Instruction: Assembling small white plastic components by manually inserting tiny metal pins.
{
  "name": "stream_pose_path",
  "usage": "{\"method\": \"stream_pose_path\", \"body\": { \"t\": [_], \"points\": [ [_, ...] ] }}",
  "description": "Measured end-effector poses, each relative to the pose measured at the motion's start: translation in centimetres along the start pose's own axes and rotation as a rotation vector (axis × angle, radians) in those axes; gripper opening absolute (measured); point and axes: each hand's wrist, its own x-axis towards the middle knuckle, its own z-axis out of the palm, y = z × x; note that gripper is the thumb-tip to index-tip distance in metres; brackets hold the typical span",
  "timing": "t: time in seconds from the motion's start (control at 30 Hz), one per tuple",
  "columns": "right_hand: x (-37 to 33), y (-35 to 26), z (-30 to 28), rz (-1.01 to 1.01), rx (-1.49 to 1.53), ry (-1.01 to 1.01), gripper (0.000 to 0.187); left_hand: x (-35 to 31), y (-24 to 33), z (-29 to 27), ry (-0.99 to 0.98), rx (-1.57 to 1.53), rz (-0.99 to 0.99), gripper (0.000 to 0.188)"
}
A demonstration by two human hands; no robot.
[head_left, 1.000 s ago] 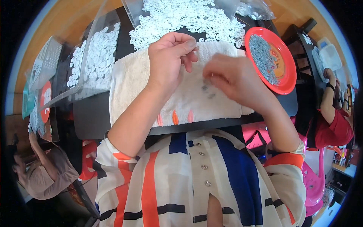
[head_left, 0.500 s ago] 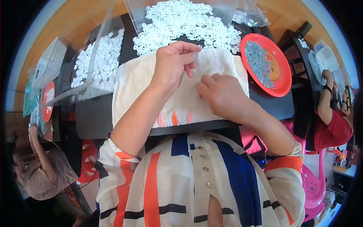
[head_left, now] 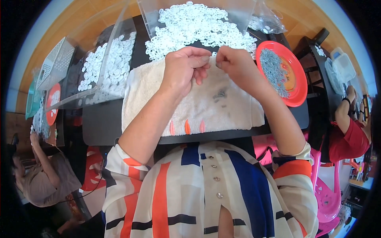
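My left hand (head_left: 185,70) hovers over the cream towel (head_left: 149,95), thumb and index finger pinched together and the other fingers curled. Close to its fingertips is my right hand (head_left: 239,66), also pinched, near the towel's far edge. Whatever either pinch holds is too small to make out. On the towel, below the right hand, lies a small dark grey patch (head_left: 220,93); whether it is loose bits or stains I cannot tell. Just beyond both hands spreads a heap of small white ring-like plastic pieces (head_left: 194,25). A red plate (head_left: 298,71) holds many small silvery metal pieces (head_left: 272,69) at the right.
A clear plastic bin (head_left: 104,59) with more white pieces stands at the left. Behind the heap is another clear bin (head_left: 242,18), with a clear bag (head_left: 268,23) beside it. Other people work at both sides, near a white basket (head_left: 55,63) and pink chair (head_left: 329,190).
My right hand has moved up and away from me, from the middle of the towel to beside my left fingertips, uncovering the dark patch. The left hand has barely moved.
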Motion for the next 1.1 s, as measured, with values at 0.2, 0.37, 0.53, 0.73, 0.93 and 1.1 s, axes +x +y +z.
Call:
{"method": "stream_pose_path", "body": {
  "t": [0.2, 0.37, 0.53, 0.73, 0.93, 1.1],
  "points": [
    [-0.6, 0.0, 0.4, -0.134, -0.493, 0.106, 0.008, 0.2, -0.3, -0.1, -0.009, 0.025, 0.009, 0.015],
    [-0.6, -1.1, -0.2, -0.041, 0.147, 0.093, 0.008, -0.1, -0.1, 0.3, -0.018, 0.059, 0.061, 0.017],
    [-0.4, -0.5, 0.1, 0.041, 0.267, 0.016, 0.006, -0.4, -0.2, 0.6, -0.005, 0.04, 0.16, 0.016],
    [-0.5, -1.1, 0.7, 0.124, 0.413, 0.065, 0.006, -0.3, -0.3, 0.6, 0.016, -0.066, 0.08, 0.013],
    [-0.5, -1.2, 1.3, 0.162, 0.573, 0.13, 0.008, -0.8, -0.8, 1.4, 0.02, -0.126, 0.042, 0.012],
    [-0.5, -1.3, 1.1, 0.174, 0.641, 0.111, 0.007, -0.8, -0.9, 0.9, 0.074, -0.222, 0.048, 0.011]
  ]
}}
